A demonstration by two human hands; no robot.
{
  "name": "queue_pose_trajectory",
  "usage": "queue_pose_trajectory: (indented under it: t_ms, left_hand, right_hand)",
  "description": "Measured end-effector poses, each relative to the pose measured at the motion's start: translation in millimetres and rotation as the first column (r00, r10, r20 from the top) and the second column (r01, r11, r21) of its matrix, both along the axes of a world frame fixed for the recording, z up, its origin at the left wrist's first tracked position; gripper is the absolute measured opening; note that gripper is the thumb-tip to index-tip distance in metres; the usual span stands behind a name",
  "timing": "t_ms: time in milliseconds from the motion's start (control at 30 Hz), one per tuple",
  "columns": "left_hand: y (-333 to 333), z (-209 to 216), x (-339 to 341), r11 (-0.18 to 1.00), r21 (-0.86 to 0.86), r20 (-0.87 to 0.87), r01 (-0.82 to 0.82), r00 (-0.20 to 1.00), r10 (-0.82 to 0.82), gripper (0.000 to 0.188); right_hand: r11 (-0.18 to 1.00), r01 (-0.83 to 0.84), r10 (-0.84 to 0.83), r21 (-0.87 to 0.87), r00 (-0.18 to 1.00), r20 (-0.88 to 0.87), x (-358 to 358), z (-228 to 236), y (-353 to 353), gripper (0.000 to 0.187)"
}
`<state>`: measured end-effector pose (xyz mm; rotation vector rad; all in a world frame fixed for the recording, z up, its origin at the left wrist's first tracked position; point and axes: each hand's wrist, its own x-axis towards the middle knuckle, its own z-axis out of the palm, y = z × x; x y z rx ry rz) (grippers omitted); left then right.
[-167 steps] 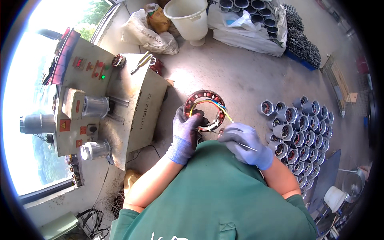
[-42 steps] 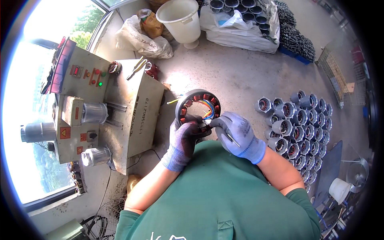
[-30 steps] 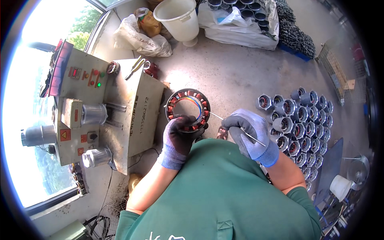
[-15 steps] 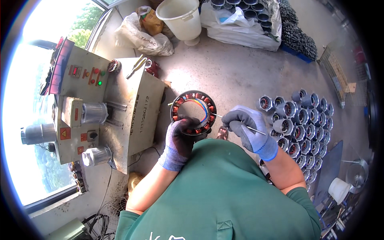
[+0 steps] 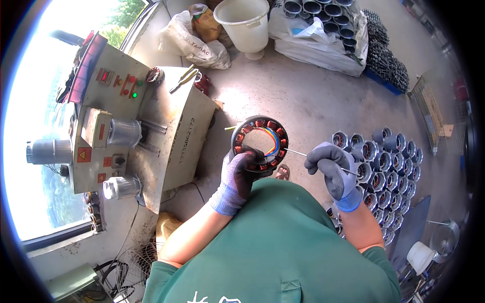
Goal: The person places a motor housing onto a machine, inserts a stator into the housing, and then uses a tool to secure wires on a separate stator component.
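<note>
While left hand (image 5: 239, 171) grips a ring (image 5: 260, 123), right hand (image 5: 334, 167) holds a rod (image 5: 296, 152)

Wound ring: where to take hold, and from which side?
The wound ring is probably best pinched by its outer rim from the lower left, where the left hand holds it: the open centre admits a thumb, while coloured wires crowd the inner right and the thin rod points there.
</note>
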<state>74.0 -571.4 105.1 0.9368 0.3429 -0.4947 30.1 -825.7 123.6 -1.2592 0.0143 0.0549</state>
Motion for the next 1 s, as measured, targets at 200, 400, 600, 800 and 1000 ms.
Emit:
queue_pose_trajectory:
  t_ms: [200,400,600,800,1000]
  left_hand:
    - [1,-8,-3,0.998,-0.057,0.012,0.015,1.000,-0.014,0.027]
    - [2,-7,-4,0.998,-0.059,-0.064,0.003,0.998,-0.006,0.025]
    - [8,-30,-14,0.876,0.480,0.306,0.043,0.928,-0.213,0.018]
    - [7,-10,-9,0.999,0.047,0.041,0.026,0.999,-0.028,0.022]
    - [8,-3,-8,0.980,0.169,0.129,0.108,0.983,-0.131,0.024]
  right_hand:
    - [1.000,-0.027,0.026,-0.009,0.999,-0.036,-1,-9,4,0.020]
    - [0.980,-0.133,0.104,0.148,0.977,0.187,-2,-9,0,0.021]
    - [0.977,-0.021,-0.003,0.213,0.994,0.112,-4,-2,1,0.022]
    - [0.909,0.202,-0.155,-0.366,0.976,0.153,-12,-11,12,0.017]
    - [0.865,0.162,0.055,-0.474,0.910,0.412,-17,14,11,0.019]
